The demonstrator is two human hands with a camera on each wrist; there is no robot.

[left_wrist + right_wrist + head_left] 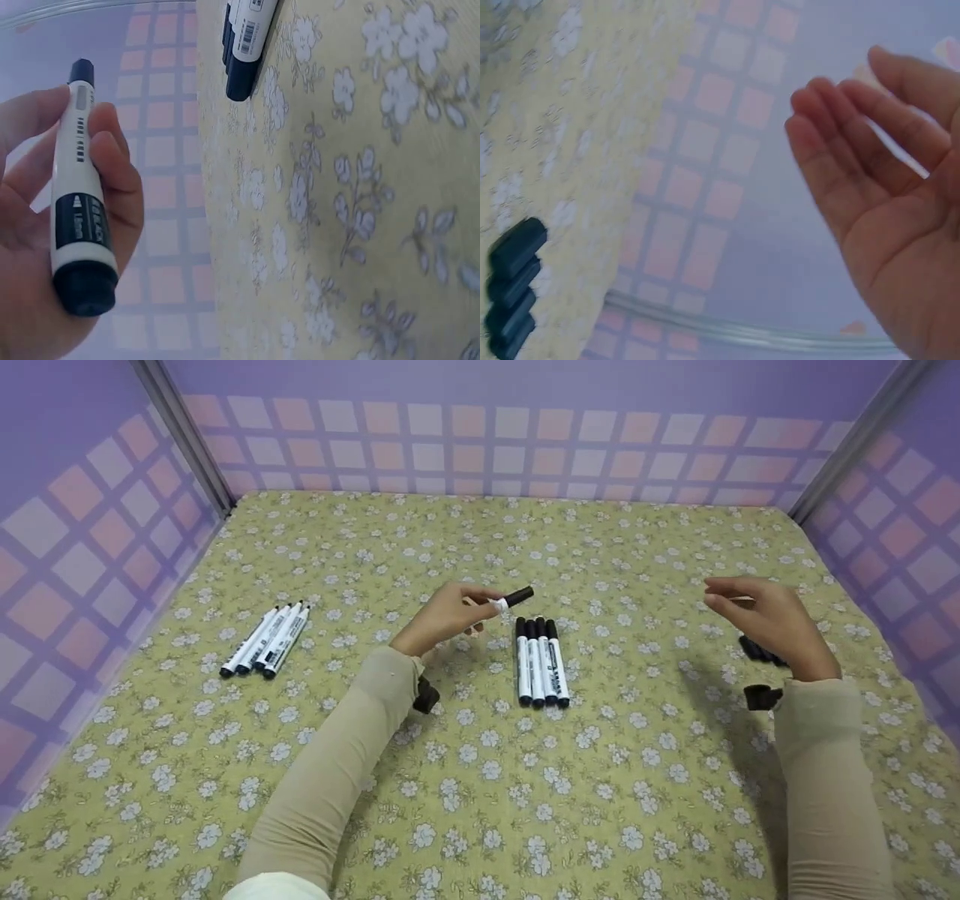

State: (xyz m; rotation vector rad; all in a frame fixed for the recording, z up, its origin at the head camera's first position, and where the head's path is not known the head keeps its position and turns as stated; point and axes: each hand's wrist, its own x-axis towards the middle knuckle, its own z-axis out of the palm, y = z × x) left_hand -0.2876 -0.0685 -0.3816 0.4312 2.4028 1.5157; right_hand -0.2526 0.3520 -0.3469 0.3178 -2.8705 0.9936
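Note:
My left hand [444,619] holds a white marker [78,176] with a black cap [519,596], raised above the cloth. The left wrist view shows the thumb and fingers around its barrel. Just right of that hand, several capped markers [543,667] lie side by side. My right hand [780,619] hovers at the right, fingers gently bent and nothing in them. Beneath it lies a row of black marker caps [514,289], partly covered by the hand in the head view.
Several uncapped markers [268,643] lie together at the left, tips pointing away. A yellow flowered cloth [465,810] covers the table. Purple checked panels [480,405] with grey posts [187,435] enclose the back and sides.

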